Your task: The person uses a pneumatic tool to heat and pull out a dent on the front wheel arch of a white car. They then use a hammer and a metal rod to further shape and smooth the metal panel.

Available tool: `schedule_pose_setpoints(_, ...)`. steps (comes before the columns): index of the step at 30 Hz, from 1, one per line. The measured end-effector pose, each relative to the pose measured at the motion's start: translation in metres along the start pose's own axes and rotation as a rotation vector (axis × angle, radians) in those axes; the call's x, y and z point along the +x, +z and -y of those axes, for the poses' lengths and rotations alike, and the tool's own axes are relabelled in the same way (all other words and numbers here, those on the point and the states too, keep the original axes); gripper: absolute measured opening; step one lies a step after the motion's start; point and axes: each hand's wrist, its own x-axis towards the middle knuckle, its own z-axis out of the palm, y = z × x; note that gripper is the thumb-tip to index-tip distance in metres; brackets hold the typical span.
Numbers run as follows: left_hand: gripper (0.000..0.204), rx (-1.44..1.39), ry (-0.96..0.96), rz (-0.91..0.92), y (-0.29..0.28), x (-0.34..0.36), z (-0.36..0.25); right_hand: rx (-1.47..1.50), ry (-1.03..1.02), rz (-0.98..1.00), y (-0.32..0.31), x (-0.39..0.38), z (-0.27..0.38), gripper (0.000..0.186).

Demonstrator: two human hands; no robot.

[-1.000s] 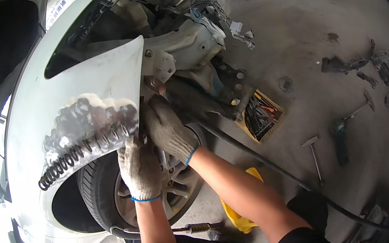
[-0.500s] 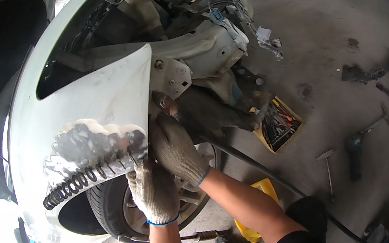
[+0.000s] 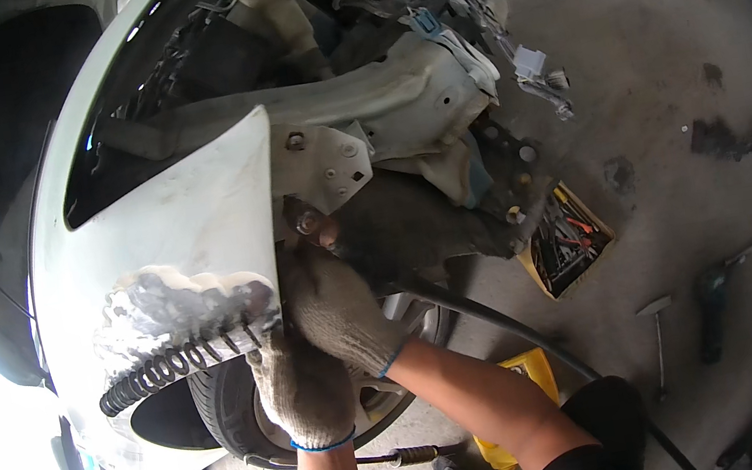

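Observation:
A white car fender (image 3: 185, 195) has a sanded, bare-metal patch (image 3: 173, 309). Along its lower edge stands a row of dark metal rings (image 3: 162, 367), seen more edge-on toward the right end. My left hand (image 3: 307, 391), in a dirty knit glove, is closed at the fender's lower corner, by the last rings; what its fingers pinch is hidden. My right hand (image 3: 338, 309), gloved too, is wrapped round a dark tool with a rounded, brownish end (image 3: 306, 221), just right of the fender edge. A thick black cable (image 3: 497, 326) runs from near this hand toward the lower right.
Below the fender is a wheel (image 3: 226, 403). A box of hand tools (image 3: 571, 240) and a yellow container (image 3: 537, 371) sit on the concrete floor. Farther right lie a hammer (image 3: 659, 339) and a green-black power tool (image 3: 713, 311). Loose wiring (image 3: 531, 66) hangs from the car's exposed front.
The view has shifted slightly, so the car sits lower and the floor items farther right. My right hand and its tool have dropped a little along the fender edge; both hands stay closed.

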Motion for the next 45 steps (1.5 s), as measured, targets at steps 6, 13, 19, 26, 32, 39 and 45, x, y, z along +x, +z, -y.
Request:
schedule_pose_setpoints(6,0.040,-0.065,-0.070,0.099,-0.011,0.001,-0.009,-0.151,-0.039,-0.162,0.020,-0.009,0.000,0.016)
schedule_pose_setpoints(13,0.049,-0.082,-0.047,0.118,0.005,0.001,-0.006,-0.559,-0.235,-0.178,0.001,-0.016,0.011,0.019)
schedule_pose_setpoints(19,0.062,0.009,0.061,0.183,0.009,-0.005,-0.004,-0.307,-0.105,-0.093,-0.013,-0.029,0.011,0.016)
schedule_pose_setpoints(26,0.055,-0.068,-0.080,0.359,-0.010,0.009,-0.004,-0.405,-0.132,-0.198,-0.006,-0.022,0.003,0.017)
schedule_pose_setpoints(32,0.054,-0.133,-0.138,0.443,0.003,0.013,-0.003,-0.015,0.161,-0.128,-0.004,-0.015,0.015,0.026)
schedule_pose_setpoints(39,0.043,0.058,-0.046,0.306,-0.026,0.016,-0.004,0.431,0.384,-0.261,0.000,-0.014,0.027,0.032)
schedule_pose_setpoints(45,0.048,-0.076,-0.074,0.224,-0.006,0.006,0.004,0.616,0.497,-0.210,-0.013,-0.028,0.024,0.029)
